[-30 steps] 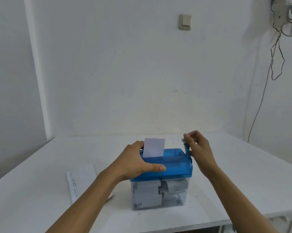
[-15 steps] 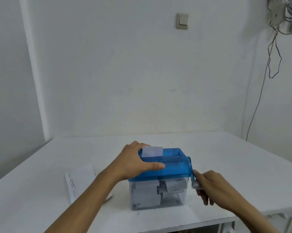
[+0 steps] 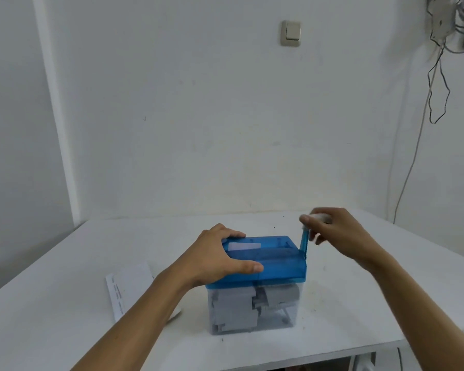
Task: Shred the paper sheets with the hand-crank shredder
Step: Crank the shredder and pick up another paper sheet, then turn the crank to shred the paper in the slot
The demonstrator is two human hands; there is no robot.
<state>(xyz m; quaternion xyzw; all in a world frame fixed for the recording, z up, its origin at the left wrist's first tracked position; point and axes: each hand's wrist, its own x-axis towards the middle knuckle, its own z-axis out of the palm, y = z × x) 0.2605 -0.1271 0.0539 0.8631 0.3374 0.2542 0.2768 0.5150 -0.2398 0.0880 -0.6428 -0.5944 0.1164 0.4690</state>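
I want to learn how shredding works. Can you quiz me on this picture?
1. True or false: the left hand holds the blue lid of the shredder.
2. Which hand grips the crank? A) left hand B) right hand
3. Fill in: the spare sheets lie on the table, to the ___ of the shredder.
Key: 1 true; 2 B; 3 left.

1. My left hand (image 3: 215, 255) clamped the translucent blue plastic shredder lid (image 3: 279, 263), thumb stretched along its front, fingers curled over the back edge.
2. My right hand (image 3: 338, 231), blurred, pinched the white crank knob (image 3: 319, 217); both forearms reached forward.
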